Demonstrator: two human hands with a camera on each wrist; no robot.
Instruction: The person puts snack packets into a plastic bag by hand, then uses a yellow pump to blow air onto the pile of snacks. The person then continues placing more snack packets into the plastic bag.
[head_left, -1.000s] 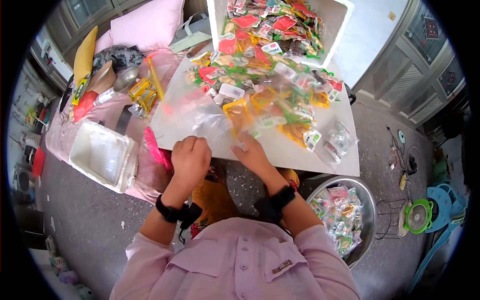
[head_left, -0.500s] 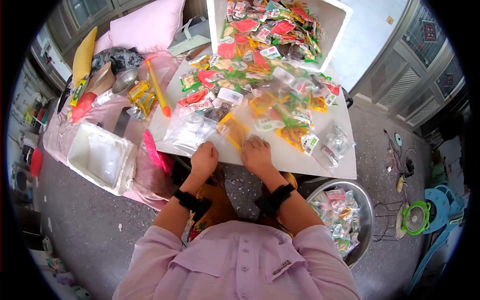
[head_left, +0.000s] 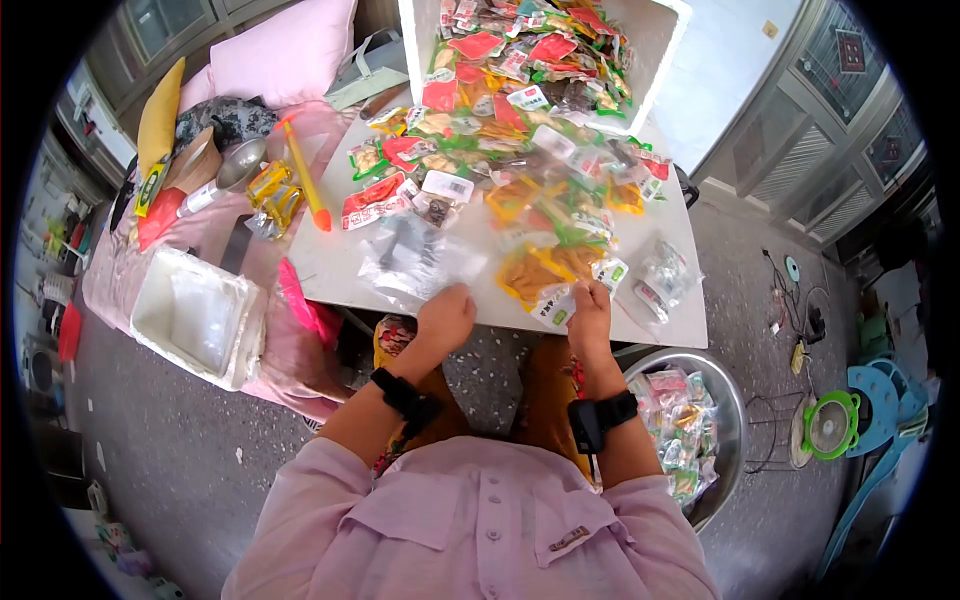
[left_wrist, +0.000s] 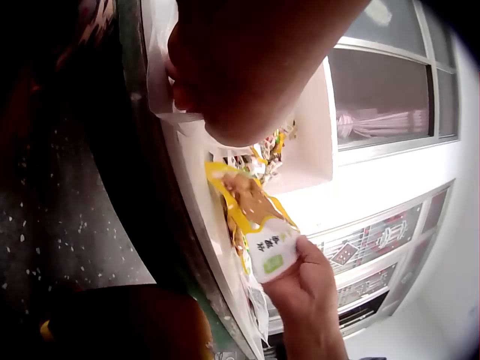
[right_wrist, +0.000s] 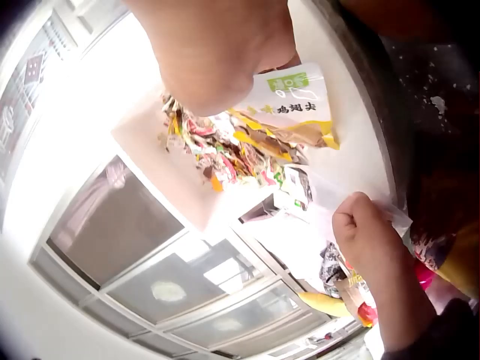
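My left hand (head_left: 447,315) grips the near edge of a clear plastic bag (head_left: 405,262), which lies over the front of the table; its curled fingers also show in the right wrist view. Further right, my right hand (head_left: 590,318) pinches a flat yellow snack packet (left_wrist: 251,206) by its white label end, with thumb and fingers on the label. The packet is held at a slant over the table's front, its brown contents showing in the left wrist view. Another yellow packet (head_left: 580,258) lies just behind it.
Many colourful snack packets spill from a white foam box (head_left: 660,70) across the table (head_left: 330,265). A crumpled clear bag (head_left: 665,280) lies at the right. A metal basin (head_left: 735,440) of filled bags stands below; an empty-looking foam tray (head_left: 190,310) rests on the bed.
Both hands have moved to the right, the left with the clear bag. The yellow packet that lay beside my right hand has left its spot, and that hand now holds a yellow packet up.
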